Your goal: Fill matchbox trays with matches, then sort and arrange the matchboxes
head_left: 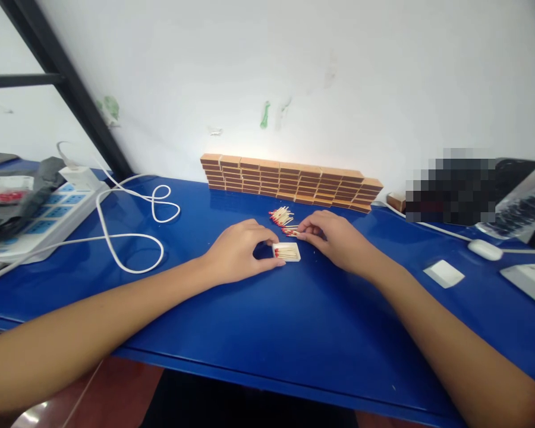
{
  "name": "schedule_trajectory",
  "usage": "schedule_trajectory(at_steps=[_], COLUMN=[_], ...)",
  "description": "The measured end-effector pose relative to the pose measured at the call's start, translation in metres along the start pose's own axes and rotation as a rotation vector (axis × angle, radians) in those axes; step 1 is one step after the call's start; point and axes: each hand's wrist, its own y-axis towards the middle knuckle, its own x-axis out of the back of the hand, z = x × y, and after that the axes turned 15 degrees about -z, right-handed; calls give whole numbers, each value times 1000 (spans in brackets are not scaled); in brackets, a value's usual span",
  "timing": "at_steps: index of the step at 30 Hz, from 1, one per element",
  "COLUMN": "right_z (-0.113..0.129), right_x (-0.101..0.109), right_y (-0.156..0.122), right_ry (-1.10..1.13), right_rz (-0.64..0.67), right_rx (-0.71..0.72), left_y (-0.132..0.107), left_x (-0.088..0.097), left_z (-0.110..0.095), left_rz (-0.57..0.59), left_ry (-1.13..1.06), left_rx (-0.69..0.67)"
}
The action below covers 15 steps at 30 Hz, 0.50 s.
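My left hand [245, 252] grips the left end of a small white matchbox tray [295, 255] between thumb and fingers. Red-tipped matches [286, 253] lie inside the tray, heads to the left. Just beyond it, my right hand [327, 235] is closed, fingertips pinched on a few matches [289, 230] at the near edge of a loose heap. The main match heap [282, 216] rests on the blue table, between the tray and a row of stacked matchboxes [289, 178].
A white power strip [53, 217] and looping white cable [131, 235] occupy the left. To the right are a white square object [444, 273], a cable with a white oval piece [485, 249], and a dark device [512, 184] by the wall. The table's front edge [258, 377] runs below my forearms.
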Motion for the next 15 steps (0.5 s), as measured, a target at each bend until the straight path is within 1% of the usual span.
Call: schedule_trajectory(at_steps=[7, 10, 13, 15], right_z=[0, 7, 20, 29], right_x=[4, 8, 10, 8], right_y=[-1, -1, -1, -3], right_ry=[6, 100, 240, 302], right_rz=[-25, -25, 19, 46], right_rx=[4, -77, -169, -195], left_y=[1, 1, 1, 1], left_x=[0, -1, 0, 0], left_z=[0, 1, 1, 0], left_rz=[0, -1, -1, -6], left_ry=[-8, -11, -4, -10], left_rx=[-1, -7, -5, 1])
